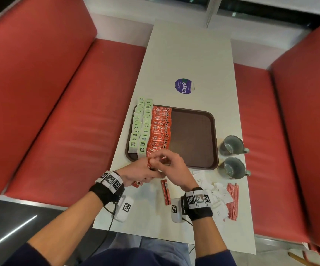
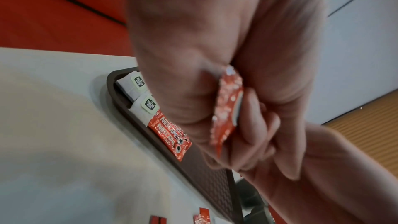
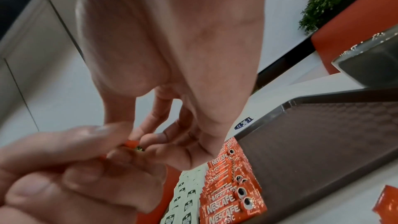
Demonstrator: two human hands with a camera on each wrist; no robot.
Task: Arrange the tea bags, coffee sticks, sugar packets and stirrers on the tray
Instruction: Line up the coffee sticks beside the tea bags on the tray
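Note:
A brown tray (image 1: 193,139) carries two columns of green-tagged tea bags (image 1: 140,127) on its left and a row of red coffee sticks (image 1: 160,129) beside them. Both hands meet over the tray's near left edge. My left hand (image 1: 149,167) grips a small bunch of red coffee sticks (image 2: 226,108). My right hand (image 1: 163,160) pinches the end of one held stick (image 3: 133,143) between thumb and fingers. White sugar packets (image 1: 212,189) and red-and-white stirrers (image 1: 233,200) lie on the table (image 1: 184,54) near my right wrist.
Loose coffee sticks (image 1: 165,191) lie on the table between my wrists, one more (image 1: 138,183) under the left hand. Two grey mugs (image 1: 232,144) (image 1: 233,167) stand right of the tray. A purple round sticker (image 1: 183,86) is beyond it. Red benches flank the table.

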